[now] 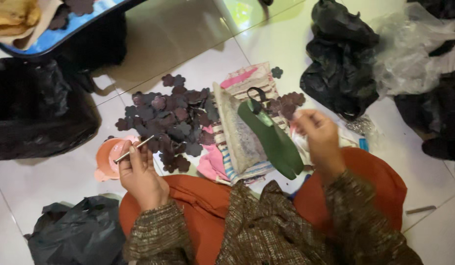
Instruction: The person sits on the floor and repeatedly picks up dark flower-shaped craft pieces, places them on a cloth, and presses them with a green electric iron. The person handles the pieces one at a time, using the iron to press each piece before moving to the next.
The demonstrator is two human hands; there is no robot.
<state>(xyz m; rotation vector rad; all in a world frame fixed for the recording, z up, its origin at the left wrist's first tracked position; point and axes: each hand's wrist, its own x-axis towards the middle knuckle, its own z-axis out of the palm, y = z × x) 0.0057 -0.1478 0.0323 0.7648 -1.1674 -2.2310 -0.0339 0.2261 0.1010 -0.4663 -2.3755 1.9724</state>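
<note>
My left hand (pixel 139 172) grips a thin metal rod (pixel 134 149), its tip over a small orange bowl (pixel 107 157) on the floor. My right hand (pixel 318 132) is raised with fingers pinched together; what it holds is too small to tell. Between the hands lies a pile of dark flower-shaped cutouts (pixel 173 122) on the tiles. A green sole-shaped piece (pixel 276 140) with a black loop rests on a grey board (pixel 239 132) over striped and pink cloth (pixel 215 164).
Black plastic bags sit at the far right (pixel 338 59), the left (pixel 36 105) and the near left (pixel 75 233). A clear plastic bag (pixel 409 49) lies at the upper right. A blue tray (pixel 65 24) with more cutouts is at the top left.
</note>
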